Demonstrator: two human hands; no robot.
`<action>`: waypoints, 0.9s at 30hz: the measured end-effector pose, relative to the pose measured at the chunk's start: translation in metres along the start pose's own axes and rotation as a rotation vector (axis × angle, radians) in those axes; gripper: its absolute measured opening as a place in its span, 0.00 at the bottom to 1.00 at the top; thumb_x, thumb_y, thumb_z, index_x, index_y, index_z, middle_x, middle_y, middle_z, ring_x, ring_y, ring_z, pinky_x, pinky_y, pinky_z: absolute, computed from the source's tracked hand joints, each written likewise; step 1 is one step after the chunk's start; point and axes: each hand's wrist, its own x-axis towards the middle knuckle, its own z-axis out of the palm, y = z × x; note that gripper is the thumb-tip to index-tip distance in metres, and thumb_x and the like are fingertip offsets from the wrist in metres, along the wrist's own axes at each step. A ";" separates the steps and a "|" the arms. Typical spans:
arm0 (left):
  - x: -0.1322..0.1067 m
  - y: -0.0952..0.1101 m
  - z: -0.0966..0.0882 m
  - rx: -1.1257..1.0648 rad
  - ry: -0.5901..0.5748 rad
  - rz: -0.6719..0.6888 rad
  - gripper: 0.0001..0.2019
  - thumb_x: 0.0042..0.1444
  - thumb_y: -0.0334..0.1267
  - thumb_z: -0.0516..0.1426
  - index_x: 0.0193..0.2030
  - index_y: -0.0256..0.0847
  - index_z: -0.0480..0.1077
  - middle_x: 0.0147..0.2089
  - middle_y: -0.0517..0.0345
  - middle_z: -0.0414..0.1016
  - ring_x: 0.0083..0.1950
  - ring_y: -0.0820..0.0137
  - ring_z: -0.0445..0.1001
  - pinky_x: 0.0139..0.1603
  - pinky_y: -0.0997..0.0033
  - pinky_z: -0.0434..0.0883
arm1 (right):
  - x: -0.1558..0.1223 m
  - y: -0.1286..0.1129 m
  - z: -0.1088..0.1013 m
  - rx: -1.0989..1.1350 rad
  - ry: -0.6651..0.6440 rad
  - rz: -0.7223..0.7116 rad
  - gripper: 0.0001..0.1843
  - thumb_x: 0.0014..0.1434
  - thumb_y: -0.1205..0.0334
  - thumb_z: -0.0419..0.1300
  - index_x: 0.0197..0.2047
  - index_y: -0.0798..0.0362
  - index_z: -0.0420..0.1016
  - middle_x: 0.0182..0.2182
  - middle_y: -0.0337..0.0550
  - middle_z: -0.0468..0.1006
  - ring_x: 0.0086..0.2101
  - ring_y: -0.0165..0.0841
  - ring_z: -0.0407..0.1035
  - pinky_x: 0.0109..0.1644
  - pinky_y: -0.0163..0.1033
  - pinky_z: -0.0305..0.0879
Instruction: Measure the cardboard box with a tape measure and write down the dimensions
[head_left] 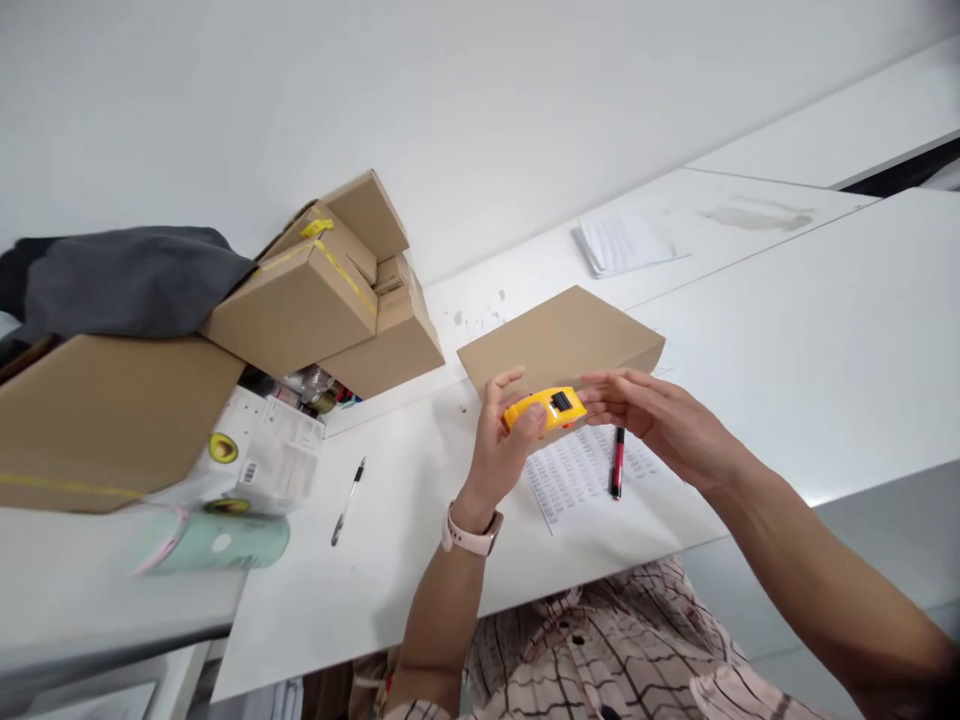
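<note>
Both my hands hold a small yellow tape measure (546, 408) with a black button, above a printed sheet (574, 480) on the white table (787, 350). My left hand (501, 440), a pale watch on its wrist, grips the tool's left end with the thumb on top. My right hand (652, 415) pinches its right end with the fingertips. Just behind the tool lies a flat closed cardboard box (559, 335). A red and black pen (618, 462) rests on the sheet below my right hand.
Stacked cardboard boxes (330, 290) with yellow tape stand at left, a dark cloth (127, 280) over a larger box (105, 420). Packets (262, 455) and a mint-green roll (217, 545) lie beside them. A black pen (347, 500) lies on the table. A white paper stack (622, 243) sits further back.
</note>
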 end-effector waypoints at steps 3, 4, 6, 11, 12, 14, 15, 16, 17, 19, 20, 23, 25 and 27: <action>-0.001 0.000 -0.006 -0.025 0.028 0.005 0.30 0.60 0.62 0.61 0.60 0.44 0.64 0.35 0.59 0.75 0.35 0.67 0.78 0.40 0.63 0.79 | 0.012 -0.008 0.007 0.011 -0.036 0.041 0.26 0.58 0.38 0.66 0.48 0.50 0.82 0.39 0.48 0.82 0.35 0.35 0.75 0.41 0.44 0.76; -0.001 0.000 -0.009 -0.034 0.025 0.001 0.30 0.59 0.61 0.61 0.60 0.43 0.64 0.35 0.59 0.75 0.35 0.67 0.78 0.39 0.64 0.79 | 0.018 -0.010 0.007 0.012 -0.036 0.031 0.26 0.56 0.38 0.68 0.47 0.50 0.82 0.37 0.45 0.81 0.32 0.33 0.73 0.37 0.42 0.75; 0.001 -0.002 -0.017 -0.036 0.044 -0.005 0.31 0.58 0.60 0.63 0.60 0.43 0.64 0.35 0.59 0.76 0.36 0.67 0.79 0.39 0.65 0.78 | 0.036 -0.019 -0.002 0.003 -0.002 -0.024 0.26 0.50 0.40 0.73 0.44 0.50 0.81 0.33 0.41 0.78 0.28 0.29 0.68 0.31 0.38 0.71; 0.012 -0.011 -0.056 0.002 0.262 -0.048 0.32 0.55 0.58 0.64 0.59 0.40 0.66 0.41 0.53 0.79 0.39 0.66 0.79 0.37 0.70 0.74 | 0.106 -0.047 -0.060 -0.020 0.255 -0.144 0.13 0.54 0.56 0.74 0.34 0.52 0.76 0.26 0.36 0.70 0.24 0.25 0.62 0.26 0.34 0.64; 0.015 -0.014 -0.066 0.008 0.308 -0.063 0.32 0.54 0.58 0.65 0.59 0.39 0.67 0.42 0.52 0.79 0.38 0.66 0.79 0.35 0.71 0.73 | 0.120 -0.048 -0.072 -0.008 0.311 -0.149 0.12 0.56 0.59 0.73 0.32 0.52 0.74 0.25 0.36 0.68 0.23 0.24 0.60 0.26 0.33 0.63; 0.020 -0.022 -0.087 0.024 0.389 -0.091 0.32 0.52 0.58 0.65 0.56 0.38 0.69 0.42 0.51 0.79 0.37 0.67 0.79 0.32 0.73 0.70 | 0.140 -0.043 -0.091 -0.011 0.384 -0.114 0.13 0.57 0.63 0.72 0.29 0.53 0.72 0.23 0.35 0.66 0.21 0.23 0.57 0.23 0.31 0.60; 0.022 -0.025 -0.096 0.032 0.418 -0.109 0.32 0.51 0.59 0.65 0.55 0.38 0.70 0.41 0.52 0.79 0.36 0.68 0.78 0.31 0.73 0.69 | 0.147 -0.038 -0.096 -0.030 0.408 -0.085 0.13 0.57 0.64 0.72 0.28 0.53 0.71 0.22 0.34 0.66 0.21 0.22 0.56 0.22 0.31 0.59; 0.023 -0.029 -0.104 0.040 0.441 -0.130 0.32 0.50 0.59 0.65 0.54 0.38 0.71 0.40 0.52 0.78 0.35 0.68 0.77 0.30 0.73 0.68 | 0.151 -0.032 -0.099 -0.056 0.419 -0.054 0.14 0.56 0.64 0.72 0.27 0.53 0.70 0.21 0.34 0.65 0.20 0.22 0.56 0.21 0.31 0.58; 0.025 -0.032 -0.111 0.049 0.457 -0.151 0.32 0.49 0.60 0.65 0.52 0.38 0.71 0.40 0.53 0.78 0.34 0.69 0.77 0.30 0.73 0.68 | 0.153 -0.026 -0.099 -0.088 0.428 -0.018 0.15 0.56 0.64 0.73 0.26 0.53 0.70 0.20 0.34 0.65 0.20 0.23 0.56 0.21 0.31 0.57; 0.027 -0.037 -0.120 0.063 0.467 -0.188 0.32 0.47 0.61 0.65 0.50 0.38 0.72 0.39 0.54 0.77 0.32 0.70 0.75 0.29 0.73 0.67 | 0.153 -0.014 -0.096 -0.171 0.431 0.059 0.15 0.54 0.61 0.74 0.27 0.53 0.71 0.20 0.35 0.68 0.20 0.24 0.59 0.22 0.32 0.59; 0.028 -0.038 -0.122 0.068 0.465 -0.201 0.32 0.47 0.61 0.65 0.49 0.37 0.72 0.39 0.54 0.77 0.32 0.70 0.75 0.28 0.73 0.66 | 0.152 -0.010 -0.093 -0.219 0.426 0.098 0.14 0.53 0.59 0.74 0.29 0.54 0.73 0.21 0.36 0.71 0.21 0.26 0.62 0.22 0.33 0.61; 0.030 -0.040 -0.119 0.071 0.438 -0.209 0.31 0.49 0.62 0.64 0.48 0.37 0.72 0.38 0.53 0.77 0.32 0.70 0.74 0.28 0.73 0.66 | 0.148 -0.005 -0.085 -0.326 0.369 0.174 0.15 0.52 0.55 0.74 0.37 0.53 0.78 0.30 0.43 0.80 0.26 0.31 0.71 0.26 0.36 0.67; 0.031 -0.040 -0.113 0.070 0.416 -0.202 0.29 0.50 0.61 0.63 0.48 0.37 0.72 0.38 0.54 0.77 0.33 0.69 0.73 0.28 0.74 0.66 | 0.147 -0.004 -0.083 -0.342 0.321 0.193 0.18 0.51 0.52 0.74 0.41 0.53 0.79 0.34 0.46 0.82 0.28 0.34 0.73 0.27 0.37 0.70; 0.032 -0.039 -0.108 0.071 0.399 -0.193 0.27 0.52 0.59 0.62 0.48 0.38 0.72 0.39 0.54 0.76 0.35 0.70 0.73 0.28 0.74 0.66 | 0.146 -0.003 -0.082 -0.332 0.299 0.203 0.20 0.51 0.50 0.74 0.42 0.52 0.79 0.35 0.47 0.82 0.28 0.35 0.74 0.26 0.38 0.70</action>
